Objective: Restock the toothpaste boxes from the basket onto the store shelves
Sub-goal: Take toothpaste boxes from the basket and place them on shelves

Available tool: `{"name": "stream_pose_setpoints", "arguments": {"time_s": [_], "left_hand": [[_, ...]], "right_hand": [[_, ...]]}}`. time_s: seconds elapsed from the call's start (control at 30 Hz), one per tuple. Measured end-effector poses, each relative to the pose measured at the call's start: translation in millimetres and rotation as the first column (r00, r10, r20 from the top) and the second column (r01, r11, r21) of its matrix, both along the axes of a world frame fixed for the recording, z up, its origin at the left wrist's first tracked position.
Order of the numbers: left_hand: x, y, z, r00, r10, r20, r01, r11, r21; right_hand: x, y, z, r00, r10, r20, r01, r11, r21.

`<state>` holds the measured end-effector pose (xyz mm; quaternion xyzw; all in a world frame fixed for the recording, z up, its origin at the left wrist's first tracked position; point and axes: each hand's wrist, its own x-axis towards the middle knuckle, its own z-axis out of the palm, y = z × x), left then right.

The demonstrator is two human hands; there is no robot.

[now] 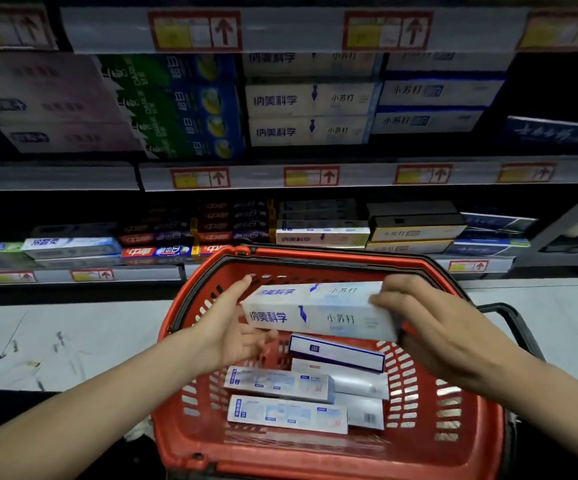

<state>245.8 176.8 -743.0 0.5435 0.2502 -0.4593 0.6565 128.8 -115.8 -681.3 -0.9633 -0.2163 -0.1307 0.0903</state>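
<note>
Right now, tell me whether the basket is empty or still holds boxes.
Not empty. Several boxes lie on the floor of the basket, below the white box that the right hand grips over it.

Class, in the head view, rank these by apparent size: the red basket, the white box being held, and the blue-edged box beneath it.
1. red basket
2. held white box
3. blue-edged box, partly covered and farther from the camera, so uncertain.
</note>
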Motion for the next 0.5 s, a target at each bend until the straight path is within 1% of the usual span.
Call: {"name": "stream_pose_setpoints", "arguments": {"time_s": [0.03,0.07,0.1,0.17,0.2,0.23,0.27,0.3,0.33,0.4,0.43,0.5], "left_hand": [[-3,0,0,0.999,0.046,0.015,-0.046,0.999,-0.008],[-5,1,0,0.996,0.075,0.042,-0.075,0.997,-0.004],[-6,3,1,0.994,0.087,0.074,-0.087,0.996,0.002],[-9,5,6,0.99,0.083,0.117,-0.082,0.997,-0.009],[-10,5,10,0.988,0.079,0.129,-0.076,0.997,-0.029],[-11,5,13,0.987,0.072,0.141,-0.065,0.996,-0.054],[-12,5,16,0.986,0.064,0.154,-0.052,0.996,-0.078],[-14,4,18,0.985,0.059,0.163,-0.043,0.994,-0.102],[-16,4,19,0.983,0.065,0.17,-0.043,0.991,-0.128],[-18,5,21,0.978,0.099,0.184,-0.067,0.983,-0.173],[-18,4,22,0.973,0.12,0.197,-0.082,0.978,-0.19],[-15,2,27,0.96,0.154,0.236,-0.103,0.971,-0.215]], "right_hand": [[-3,2,-2,1.0,0.016,-0.019,-0.016,1.0,-0.008],[-8,3,-3,0.997,-0.006,-0.071,0.007,1.0,0.017],[-12,6,0,0.993,0.013,-0.119,-0.006,0.998,0.061],[-20,1,-8,0.989,-0.025,-0.143,0.029,0.999,0.025],[-23,-1,-6,0.982,-0.063,-0.179,0.067,0.998,0.02],[-27,-6,-9,0.971,-0.116,-0.207,0.132,0.989,0.067],[-26,-8,-15,0.952,-0.221,-0.212,0.255,0.956,0.148],[-25,-11,-23,0.946,-0.26,-0.195,0.3,0.93,0.211],[-24,-15,-28,0.933,-0.292,-0.212,0.338,0.912,0.232],[-20,-15,-28,0.896,-0.377,-0.236,0.444,0.796,0.411],[-18,-15,-29,0.877,-0.405,-0.26,0.481,0.72,0.501],[-14,-13,-30,0.836,-0.346,-0.425,0.548,0.533,0.644]]}}
